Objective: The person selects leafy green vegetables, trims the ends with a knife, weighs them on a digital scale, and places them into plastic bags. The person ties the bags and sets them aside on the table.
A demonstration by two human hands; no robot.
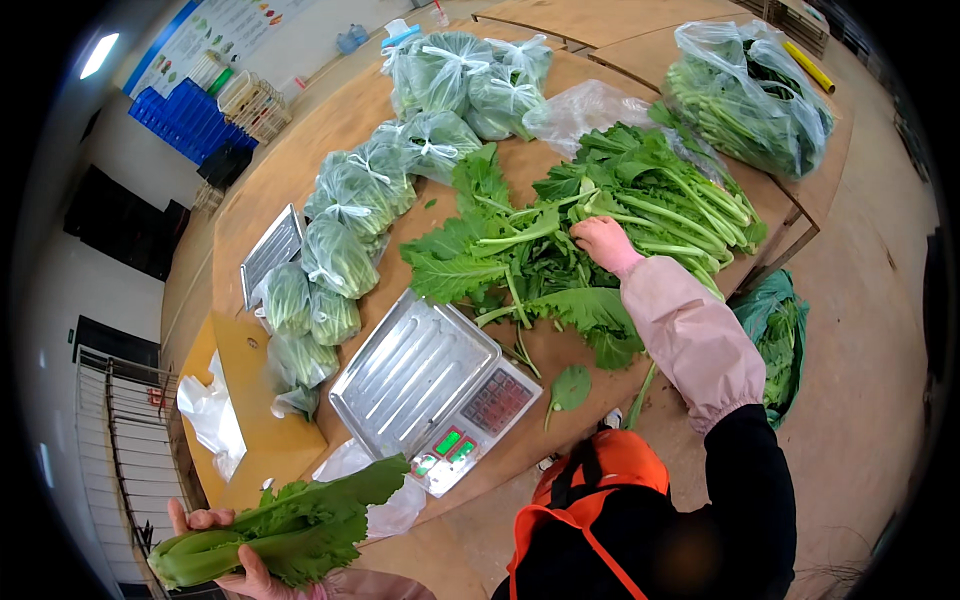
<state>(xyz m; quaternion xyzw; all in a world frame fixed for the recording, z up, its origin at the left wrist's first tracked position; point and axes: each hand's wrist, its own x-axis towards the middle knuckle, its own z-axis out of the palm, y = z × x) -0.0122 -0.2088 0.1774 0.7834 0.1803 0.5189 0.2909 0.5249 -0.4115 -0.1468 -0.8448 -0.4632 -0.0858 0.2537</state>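
My left hand (252, 575) is wrapped round a bunch of leafy greens (185, 557) at the lower left, its thick pale stalks to the left and its broad leaves to the right. On the table, a large heap of leafy greens (690, 215) is spread out, stems pointing right. My right hand (606, 243), in a pink sleeve, reaches into this heap with its fingers closed at the leaf stems; exactly what they grip is partly hidden. Between the hands sits a digital scale (410, 375) with a bare metal tray and lit green displays.
Several tied clear bags of greens (345, 190) line the table's left and far side. A bigger bag of greens (750, 100) stands at the far right. An open cardboard box (270, 400) with white plastic is at left. A green sack (775, 345) stands below the table's right edge.
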